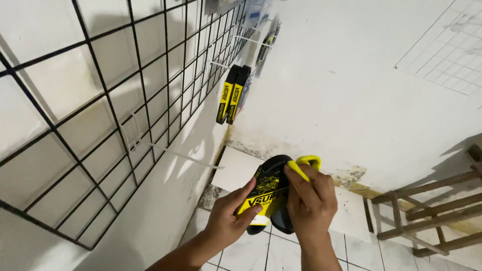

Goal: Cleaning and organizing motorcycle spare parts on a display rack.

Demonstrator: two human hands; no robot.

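black-and-yellow packet (268, 193) between both hands (228, 216) (311, 200), just below white hook (193, 159)

Two hands, left (228, 216) and right (312, 200), hold one black-and-yellow packaged item (268, 193) between them. Above the hands, two matching black-and-yellow packs (232, 94) hang from one wire grid panel (100, 100). Right of the hands stands one wooden rack (427, 211).

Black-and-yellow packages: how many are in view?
3. One package is held between the left hand and right hand; two packages hang side by side on the wire grid. Farther items are too blurred to tell.
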